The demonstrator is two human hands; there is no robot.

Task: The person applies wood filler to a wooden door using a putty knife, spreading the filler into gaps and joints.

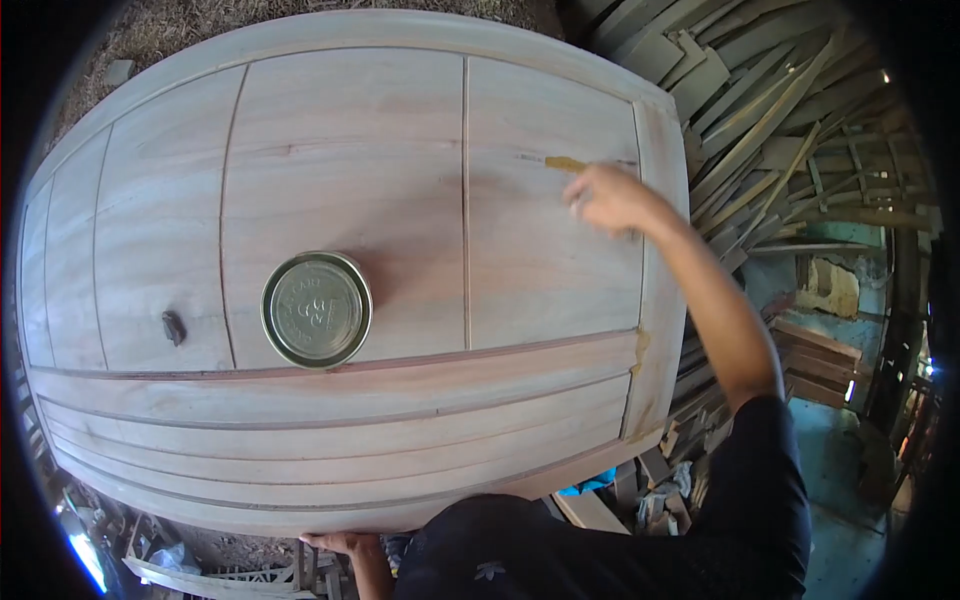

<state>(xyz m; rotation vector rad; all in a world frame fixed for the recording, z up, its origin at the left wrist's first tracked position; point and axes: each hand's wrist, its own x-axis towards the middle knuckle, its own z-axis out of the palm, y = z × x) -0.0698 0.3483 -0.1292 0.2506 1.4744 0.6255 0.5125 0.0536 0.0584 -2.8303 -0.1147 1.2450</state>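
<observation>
Curling over the panel [350,120], the right hand [606,197] blurs any hold; the part-hidden left hand's [340,542] grip is unclear.

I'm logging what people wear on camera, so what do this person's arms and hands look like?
The right arm has a black short sleeve ending near the elbow. The right hand and left hand are bare and ungloved. The black shirt carries a small pale emblem.
</observation>
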